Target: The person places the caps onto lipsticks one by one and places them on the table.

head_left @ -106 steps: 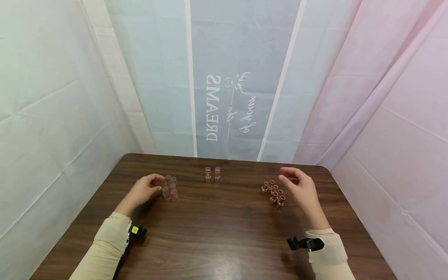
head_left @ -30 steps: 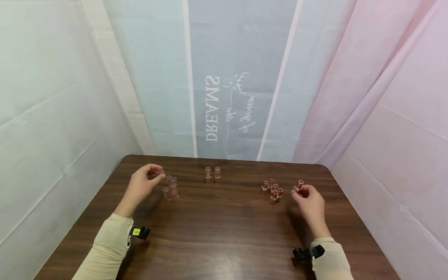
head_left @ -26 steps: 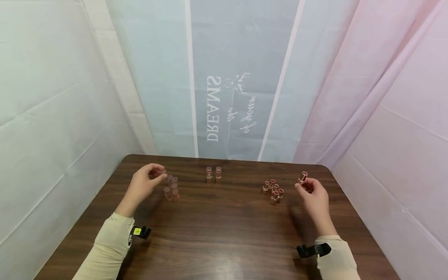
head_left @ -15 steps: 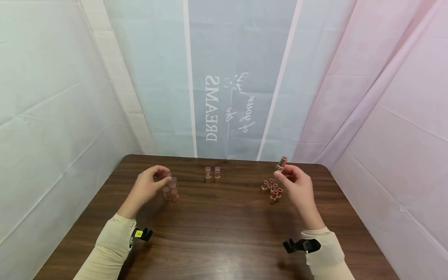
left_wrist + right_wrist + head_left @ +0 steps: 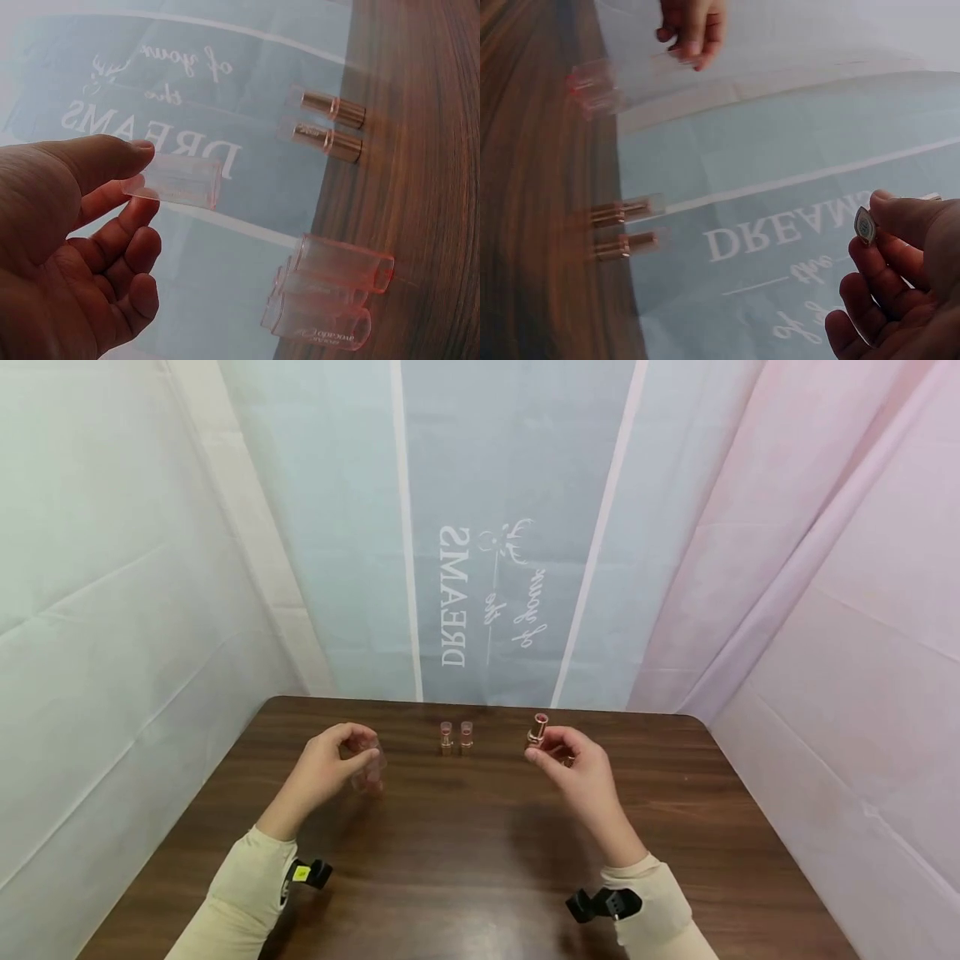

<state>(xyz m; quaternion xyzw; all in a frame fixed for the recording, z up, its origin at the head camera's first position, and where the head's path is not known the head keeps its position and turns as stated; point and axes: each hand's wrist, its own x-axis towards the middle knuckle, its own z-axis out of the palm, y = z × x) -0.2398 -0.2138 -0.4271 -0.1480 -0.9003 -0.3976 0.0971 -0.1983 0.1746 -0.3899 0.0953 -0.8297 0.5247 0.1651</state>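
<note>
My left hand [image 5: 326, 768] pinches a clear lipstick cap [image 5: 180, 181] between thumb and forefinger, above the table at the left. Below it several more clear pinkish caps [image 5: 334, 292] stand close together, partly covered by the hand in the head view. Toward the middle, my right hand [image 5: 588, 772] holds up an uncapped rose-gold lipstick [image 5: 538, 729], its red end upward. Its base shows in the right wrist view. Between the hands, at the back, two lipsticks with clear caps [image 5: 447, 739] stand upright side by side. The right hand hides nearly all of the other uncapped lipsticks.
Dark wood tabletop [image 5: 450, 868] lies under both hands. A pale blue-grey cloth [image 5: 517, 468] with mirrored white lettering hangs behind its back edge, and white cloth walls [image 5: 112, 610] rise at the sides.
The right hand took a lipstick from the right cluster, lifted it, and carried it left toward the middle. The left hand picked up a cap and shifted slightly right with it.
</note>
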